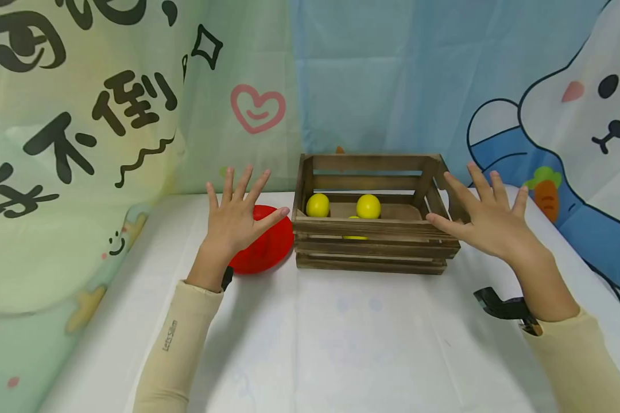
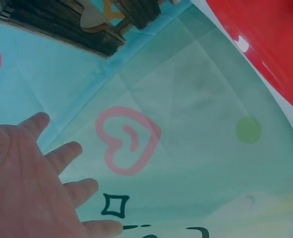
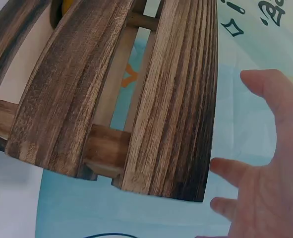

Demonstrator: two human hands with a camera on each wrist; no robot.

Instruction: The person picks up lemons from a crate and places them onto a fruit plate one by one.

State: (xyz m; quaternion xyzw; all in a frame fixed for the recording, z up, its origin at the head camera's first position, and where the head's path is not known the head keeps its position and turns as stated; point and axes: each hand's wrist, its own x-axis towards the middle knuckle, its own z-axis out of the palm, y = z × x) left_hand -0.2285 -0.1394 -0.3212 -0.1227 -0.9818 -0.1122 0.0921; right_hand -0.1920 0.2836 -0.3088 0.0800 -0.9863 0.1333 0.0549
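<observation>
My left hand (image 1: pixel 232 223) is raised with its fingers spread, holding nothing, and it overlaps a red plate (image 1: pixel 263 246) in the head view. On the other side, my right hand (image 1: pixel 491 223) is also spread and holds nothing; its thumb and index finger overlap the right end of a brown slatted wooden crate (image 1: pixel 372 248). Inside the crate, yellow balls show: one at the left (image 1: pixel 317 205), one near the middle (image 1: pixel 368 206), and a third partly hidden behind the front slats. The right wrist view has the crate's slats (image 3: pixel 171 99) close beside the right fingers.
A white cloth (image 1: pixel 341 332) covers the table. Behind it hangs a printed backdrop (image 1: pixel 372 74) with a pink heart (image 1: pixel 258 109), dark lettering and a white cartoon animal (image 1: pixel 573 115) at the right. A black wrist strap mount (image 1: pixel 501 304) sticks out from the right wrist.
</observation>
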